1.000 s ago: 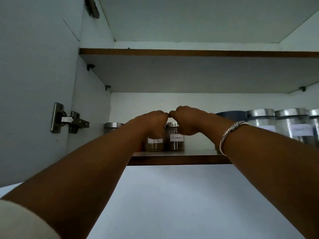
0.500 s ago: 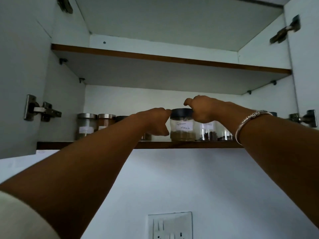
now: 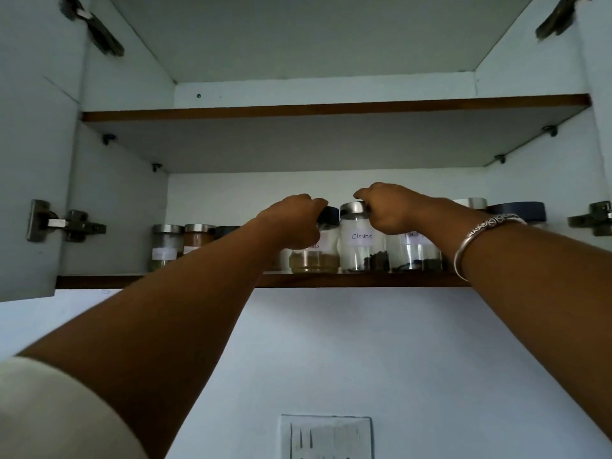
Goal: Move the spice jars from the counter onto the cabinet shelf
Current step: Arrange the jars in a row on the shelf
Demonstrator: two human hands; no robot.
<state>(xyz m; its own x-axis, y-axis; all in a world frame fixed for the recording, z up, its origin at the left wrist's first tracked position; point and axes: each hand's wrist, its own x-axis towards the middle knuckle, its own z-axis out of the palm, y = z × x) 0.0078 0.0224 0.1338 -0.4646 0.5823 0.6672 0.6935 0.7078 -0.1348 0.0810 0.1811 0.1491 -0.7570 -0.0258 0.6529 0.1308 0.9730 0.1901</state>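
Observation:
Both arms reach up to the lower cabinet shelf (image 3: 198, 281), where glass spice jars stand in a row. My left hand (image 3: 291, 220) grips the black lid of a jar of brownish powder (image 3: 314, 260). My right hand (image 3: 385, 208) holds the metal lid of the jar labelled "Cloves" (image 3: 362, 243), which stands right beside it. Both jars rest on the shelf near its front edge. Another jar with dark spice (image 3: 415, 256) stands just right of the cloves, partly hidden by my right wrist.
Further jars (image 3: 167, 245) stand at the shelf's left end, and a dark-lidded container (image 3: 516, 212) at the right. An upper shelf (image 3: 331, 109) spans above. Open cabinet doors with hinges (image 3: 63, 223) flank both sides. A wall switch plate (image 3: 326, 437) sits below.
My right hand moved from the black-lidded jar to the cloves jar's lid. My left hand closed on the black lid. The view shifted right from the jars at the left end.

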